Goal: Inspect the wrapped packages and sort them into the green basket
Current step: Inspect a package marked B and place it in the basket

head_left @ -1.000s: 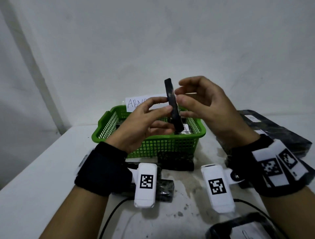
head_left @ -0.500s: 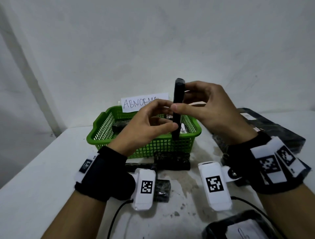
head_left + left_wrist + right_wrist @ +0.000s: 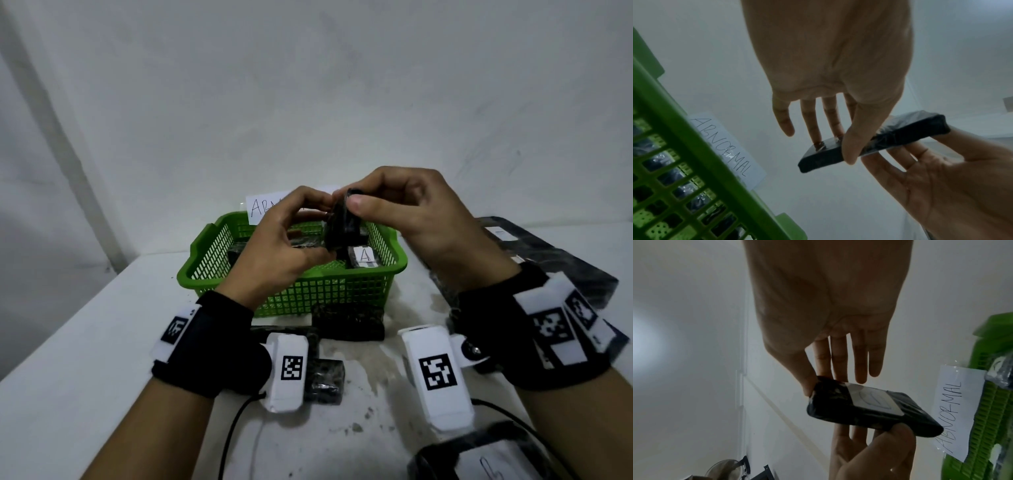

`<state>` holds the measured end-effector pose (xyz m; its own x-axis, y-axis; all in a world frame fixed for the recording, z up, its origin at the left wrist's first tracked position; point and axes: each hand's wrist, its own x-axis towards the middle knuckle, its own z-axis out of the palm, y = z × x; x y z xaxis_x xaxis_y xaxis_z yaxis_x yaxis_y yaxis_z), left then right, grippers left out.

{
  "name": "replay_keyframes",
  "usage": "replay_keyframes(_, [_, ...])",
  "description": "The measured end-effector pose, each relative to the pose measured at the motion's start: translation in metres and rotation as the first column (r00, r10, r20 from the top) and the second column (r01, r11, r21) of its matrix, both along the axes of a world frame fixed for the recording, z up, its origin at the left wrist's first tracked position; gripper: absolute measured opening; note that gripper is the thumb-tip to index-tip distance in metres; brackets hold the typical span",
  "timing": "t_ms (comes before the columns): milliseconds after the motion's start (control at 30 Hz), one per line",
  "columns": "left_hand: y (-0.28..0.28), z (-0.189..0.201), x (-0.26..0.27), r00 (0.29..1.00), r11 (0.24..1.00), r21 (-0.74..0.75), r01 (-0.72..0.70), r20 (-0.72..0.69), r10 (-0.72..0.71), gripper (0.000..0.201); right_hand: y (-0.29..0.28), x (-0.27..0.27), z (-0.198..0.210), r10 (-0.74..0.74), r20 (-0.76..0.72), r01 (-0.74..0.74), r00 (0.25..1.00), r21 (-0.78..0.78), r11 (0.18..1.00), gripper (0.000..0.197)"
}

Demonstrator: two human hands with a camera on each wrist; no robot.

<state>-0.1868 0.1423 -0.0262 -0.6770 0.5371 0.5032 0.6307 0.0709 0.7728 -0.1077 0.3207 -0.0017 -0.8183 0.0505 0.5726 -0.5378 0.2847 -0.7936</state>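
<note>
A black wrapped package [image 3: 346, 233] is held in the air over the green basket [image 3: 325, 287] by both hands. My left hand [image 3: 323, 231] pinches its lower end between thumb and fingers. My right hand [image 3: 354, 198] pinches the top end with thumb and fingertips. In the left wrist view the package [image 3: 890, 141] lies slanted under my left thumb, its plastic wrap shiny. The right wrist view shows the package [image 3: 869, 408] face-on with a white label. Several wrapped packages lie in the basket, one [image 3: 364, 257] labelled A.
A paper sign reading ABNORMAL [image 3: 263, 207] stands behind the basket. Black packages lie on the white table before the basket [image 3: 347, 322] and near my left wrist [image 3: 323, 380]. A large black parcel [image 3: 548, 260] lies at right, and another labelled one [image 3: 479, 459] at the near edge.
The package stood upright and edge-on between my fingertips; now it is turned, tilted and lower, closer to the basket. Both hands have kept hold of it.
</note>
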Motion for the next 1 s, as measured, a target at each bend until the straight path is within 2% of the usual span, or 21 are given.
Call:
replay_keyframes(33, [0.000,-0.001,-0.001,1.000,1.000,-0.011,-0.005,0.013,0.005,0.050,0.000,-0.002,0.000,-0.001,0.015,0.001,1.000,-0.019,1.000,0.003])
replay_keyframes(133, [0.001,-0.004,0.000,0.997,0.999,-0.032,0.021,0.076,-0.018,0.053,0.002,-0.004,-0.001,-0.048,0.043,0.050,0.998,-0.054,0.997,0.008])
replay_keyframes(300, [0.015,0.007,0.019,0.980,0.992,0.018,0.127,0.155,-0.128,0.051,0.015,0.008,0.011,-0.180,0.021,0.181,0.983,-0.032,0.983,0.026])
replay_keyframes(367, [0.028,0.012,0.026,0.976,0.989,0.021,0.145,0.159,-0.147,0.049,0.031,0.018,0.016,-0.132,0.113,0.132,0.985,0.003,0.991,0.038])
replay_keyframes(500, [0.068,0.018,0.036,0.979,0.979,-0.093,0.183,0.109,-0.173,0.042,0.076,0.054,0.012,-0.053,0.227,0.040,0.972,0.057,0.998,0.044])
replay_keyframes(600, [0.106,0.017,0.050,0.971,0.956,-0.169,0.240,0.062,-0.233,0.039,0.105,0.084,0.006,-0.161,0.217,0.144,0.963,0.092,0.985,0.055])
replay_keyframes(700, [0.149,0.012,0.065,0.953,0.921,-0.247,0.300,0.027,-0.303,0.035,0.133,0.107,0.008,-0.289,0.214,0.281,0.933,0.070,0.957,0.052])
replay_keyframes(767, [0.177,0.005,0.070,0.930,0.876,-0.326,0.356,0.035,-0.365,0.028,0.158,0.118,0.008,-0.411,0.234,0.399,0.881,0.098,0.912,0.053])
replay_keyframes(867, [0.212,-0.005,0.075,0.905,0.754,-0.552,0.356,0.002,-0.426,0.023,0.195,0.131,0.002,-0.615,0.298,0.549,0.730,0.282,0.787,0.057])
replay_keyframes(933, [0.230,-0.009,0.077,0.894,0.649,-0.696,0.306,-0.024,-0.447,0.031,0.213,0.137,-0.005,-0.705,0.363,0.558,0.609,0.436,0.706,0.053])
replay_keyframes(1000, [0.240,-0.013,0.079,0.875,0.514,-0.817,0.262,-0.023,-0.483,0.041,0.227,0.138,-0.017,-0.757,0.418,0.512,0.502,0.561,0.650,0.038])
